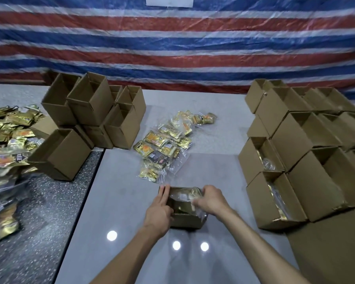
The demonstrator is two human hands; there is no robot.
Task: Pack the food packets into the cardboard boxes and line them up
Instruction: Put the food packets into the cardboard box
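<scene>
The box point(184, 221) sits open on the grey table point(121, 201) close before us, with a bag point(182, 194) of packets in its mouth. Our left hand point(159, 210) lies against its left wall, fingers straight and together. Our right hand point(210, 198) curls over the bag's right end, gripping it. Beyond lies a second bag point(164, 144). Empty boxes point(90, 107) stand to the left and filled boxes point(275, 193) to the right.

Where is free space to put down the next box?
Bare grey tile lies left of the box, up to the empty boxes, and nearer you. The strip behind the loose packets is free. Crowded: the filled boxes right, packet heap left.
</scene>
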